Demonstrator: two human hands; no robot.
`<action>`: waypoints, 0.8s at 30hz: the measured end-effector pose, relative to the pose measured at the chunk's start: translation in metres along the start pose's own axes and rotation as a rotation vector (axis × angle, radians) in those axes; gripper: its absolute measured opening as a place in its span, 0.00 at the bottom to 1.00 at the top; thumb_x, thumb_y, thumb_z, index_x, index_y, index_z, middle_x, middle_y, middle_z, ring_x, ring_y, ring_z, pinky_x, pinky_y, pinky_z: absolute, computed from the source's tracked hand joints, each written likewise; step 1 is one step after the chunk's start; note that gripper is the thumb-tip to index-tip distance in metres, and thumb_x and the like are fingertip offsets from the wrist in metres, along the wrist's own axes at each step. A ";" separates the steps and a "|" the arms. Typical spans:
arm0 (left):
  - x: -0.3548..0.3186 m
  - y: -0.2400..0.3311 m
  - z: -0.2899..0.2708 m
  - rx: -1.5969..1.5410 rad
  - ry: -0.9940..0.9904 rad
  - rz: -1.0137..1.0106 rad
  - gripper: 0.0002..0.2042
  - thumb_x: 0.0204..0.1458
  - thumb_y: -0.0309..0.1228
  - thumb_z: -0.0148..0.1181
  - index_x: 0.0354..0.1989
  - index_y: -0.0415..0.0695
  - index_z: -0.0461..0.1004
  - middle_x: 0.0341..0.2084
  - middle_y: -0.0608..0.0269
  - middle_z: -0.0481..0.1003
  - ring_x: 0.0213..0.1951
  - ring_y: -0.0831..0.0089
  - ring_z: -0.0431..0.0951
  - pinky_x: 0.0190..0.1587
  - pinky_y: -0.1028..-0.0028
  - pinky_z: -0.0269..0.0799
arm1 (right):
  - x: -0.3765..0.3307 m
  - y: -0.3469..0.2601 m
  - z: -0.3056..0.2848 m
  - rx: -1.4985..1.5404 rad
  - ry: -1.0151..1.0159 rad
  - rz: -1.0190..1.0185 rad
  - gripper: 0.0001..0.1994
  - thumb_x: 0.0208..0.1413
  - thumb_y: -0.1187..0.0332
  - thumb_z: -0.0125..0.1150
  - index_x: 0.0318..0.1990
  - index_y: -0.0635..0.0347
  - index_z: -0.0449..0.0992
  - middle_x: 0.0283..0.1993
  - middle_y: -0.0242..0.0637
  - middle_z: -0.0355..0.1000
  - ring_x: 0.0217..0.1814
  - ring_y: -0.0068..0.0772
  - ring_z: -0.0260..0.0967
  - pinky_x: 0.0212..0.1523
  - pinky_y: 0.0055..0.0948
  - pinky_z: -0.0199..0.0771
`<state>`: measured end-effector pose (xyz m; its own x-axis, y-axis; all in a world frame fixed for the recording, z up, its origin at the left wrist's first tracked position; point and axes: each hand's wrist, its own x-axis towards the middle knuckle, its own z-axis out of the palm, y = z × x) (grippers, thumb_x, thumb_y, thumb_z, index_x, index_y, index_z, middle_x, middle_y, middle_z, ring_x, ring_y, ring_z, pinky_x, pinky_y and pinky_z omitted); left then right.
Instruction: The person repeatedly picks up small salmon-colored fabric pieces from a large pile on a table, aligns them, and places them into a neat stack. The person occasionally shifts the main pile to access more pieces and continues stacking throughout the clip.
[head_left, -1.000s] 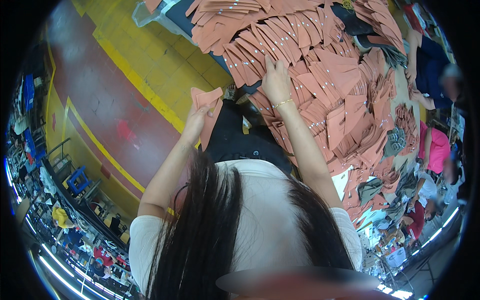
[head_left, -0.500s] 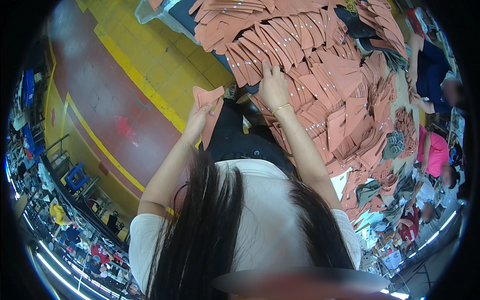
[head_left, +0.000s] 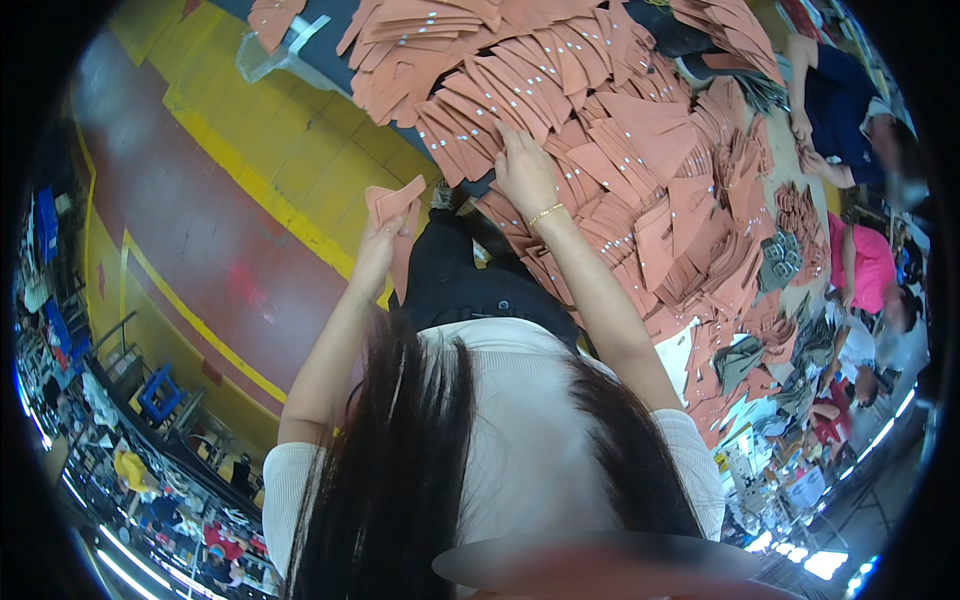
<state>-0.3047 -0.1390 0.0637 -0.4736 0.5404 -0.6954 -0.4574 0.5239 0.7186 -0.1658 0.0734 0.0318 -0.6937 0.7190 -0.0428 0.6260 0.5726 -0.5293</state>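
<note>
My left hand [head_left: 376, 250] is closed around a few salmon-coloured cut fabric pieces [head_left: 393, 203], held up over the floor beside the table; one long strip hangs down below the fingers. Over the table edge, my right hand [head_left: 528, 180], with a gold bracelet at the wrist, reaches onto a fanned row of similar pieces [head_left: 485, 105] that carry small white stickers. Its fingers are stretched out and touch the near part of that row. Whether a piece lies under the fingertips is hidden.
Overlapping stacks of salmon pieces cover the dark table, with dark green bundles [head_left: 780, 262] farther right. A person in dark clothing [head_left: 838, 110] and one in pink [head_left: 868, 262] are at the right side. A yellow-and-red painted floor [head_left: 200, 235] lies on the left, with a blue stool [head_left: 160, 392].
The view has shifted, so the table appears farther left. My right hand's fingers look closer together on the row. My left hand still holds its pieces, slightly turned.
</note>
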 end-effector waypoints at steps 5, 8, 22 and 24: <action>0.001 0.012 0.006 -0.027 -0.028 0.023 0.15 0.58 0.30 0.45 0.53 0.43 0.64 0.35 0.67 0.67 0.38 0.77 0.67 0.47 0.77 0.62 | 0.022 0.018 -0.015 -0.057 0.141 0.018 0.24 0.48 0.74 0.52 0.57 0.59 0.65 0.40 0.47 0.66 0.42 0.49 0.67 0.41 0.43 0.71; 0.003 0.014 0.007 -0.041 -0.018 0.002 0.16 0.57 0.29 0.45 0.54 0.43 0.63 0.37 0.67 0.67 0.39 0.77 0.68 0.47 0.76 0.63 | 0.032 0.029 -0.023 -0.111 0.096 0.096 0.25 0.48 0.75 0.52 0.58 0.59 0.65 0.41 0.47 0.66 0.44 0.48 0.68 0.43 0.43 0.70; 0.039 -0.013 -0.001 0.021 -0.014 0.016 0.17 0.54 0.25 0.49 0.53 0.40 0.64 0.38 0.64 0.70 0.38 0.75 0.71 0.44 0.76 0.68 | 0.052 0.058 -0.026 -0.119 0.094 0.201 0.26 0.49 0.73 0.50 0.59 0.59 0.63 0.45 0.49 0.66 0.46 0.52 0.68 0.46 0.46 0.69; 0.041 -0.014 -0.002 0.034 -0.005 -0.022 0.18 0.54 0.24 0.50 0.54 0.40 0.63 0.40 0.63 0.71 0.40 0.75 0.72 0.45 0.76 0.68 | 0.057 0.061 -0.028 -0.127 0.119 0.204 0.25 0.49 0.72 0.51 0.59 0.58 0.64 0.45 0.48 0.67 0.46 0.52 0.68 0.46 0.46 0.69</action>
<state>-0.3189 -0.1253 0.0248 -0.4596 0.5321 -0.7110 -0.4417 0.5576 0.7028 -0.1568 0.1608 0.0207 -0.5070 0.8613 -0.0339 0.7934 0.4509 -0.4089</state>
